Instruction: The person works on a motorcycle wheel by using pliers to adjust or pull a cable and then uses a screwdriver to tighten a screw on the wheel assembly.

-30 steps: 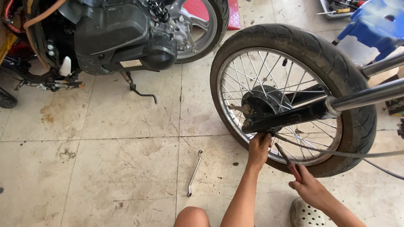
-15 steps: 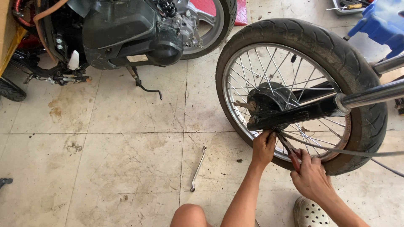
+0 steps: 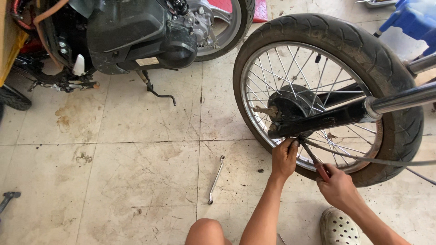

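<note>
Right of centre, gripping at the underside of the black swingarm (image 3: 318, 121) beside the hub (image 3: 290, 105) of the spoked rear wheel (image 3: 329, 95): left hand (image 3: 284, 159) pinched shut on a small fitting there, too small to tell which part. Just right and lower, right hand (image 3: 338, 186) closed around the red handle of a slim tool (image 3: 312, 156), its tip angled up to the same spot under the swingarm. Hands close together, not touching. Wheel upright and mounted, tyre on, chrome exhaust pipe (image 3: 399, 99) crossing in front of it at the right edge. Judging from this: work at the axle end under way, nothing yet visibly removed from the wheel, fastener apparently mid-adjustment. Lying unused on the stained tile floor (image 3: 136, 181) at lower centre, well left of the hands: a double-ended wrench (image 3: 215, 179). Upper left of the frame: a second motorcycle's engine (image 3: 136, 31) with kickstand down. Bottom edge: a bare knee and a white perforated clog (image 3: 338, 227).
</note>
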